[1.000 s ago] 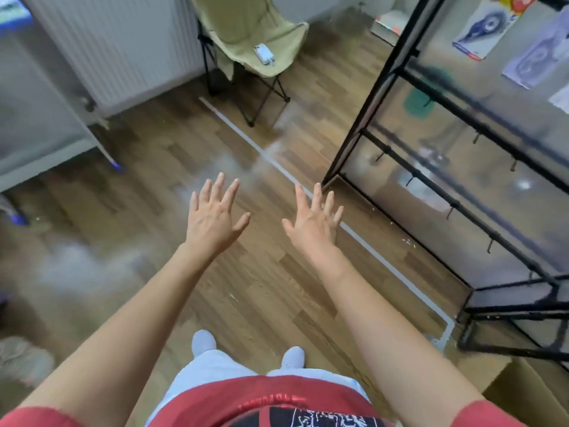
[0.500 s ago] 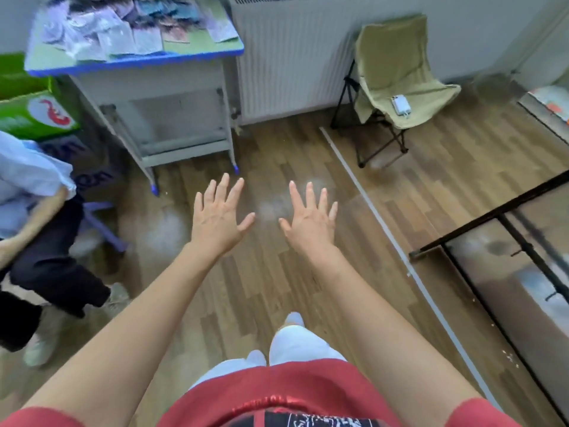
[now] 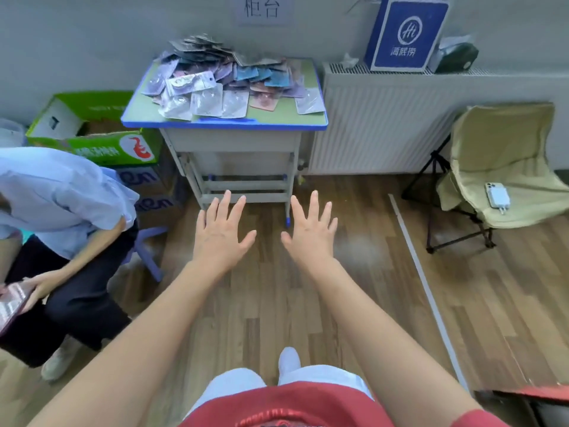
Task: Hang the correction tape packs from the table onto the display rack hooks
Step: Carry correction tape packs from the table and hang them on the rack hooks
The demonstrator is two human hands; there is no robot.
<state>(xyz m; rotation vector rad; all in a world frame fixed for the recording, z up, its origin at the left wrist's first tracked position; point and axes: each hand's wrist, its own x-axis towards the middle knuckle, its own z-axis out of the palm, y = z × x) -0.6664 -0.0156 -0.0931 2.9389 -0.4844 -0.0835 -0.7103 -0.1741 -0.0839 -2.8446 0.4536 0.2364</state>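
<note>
Spread wide and empty: left hand, right hand
The correction tape packs lie heaped on the table; contents of the open green box beside it are unclear.

The person wears a red shirt with faint tone-on-tone lettering across the front, cut off by the frame edge and unreadable. Its short red sleeve ends on the right upper arm, and both forearms are bare. Below are pale, whitish trousers, and one white-clad foot, sock or shoe unclear.
</note>
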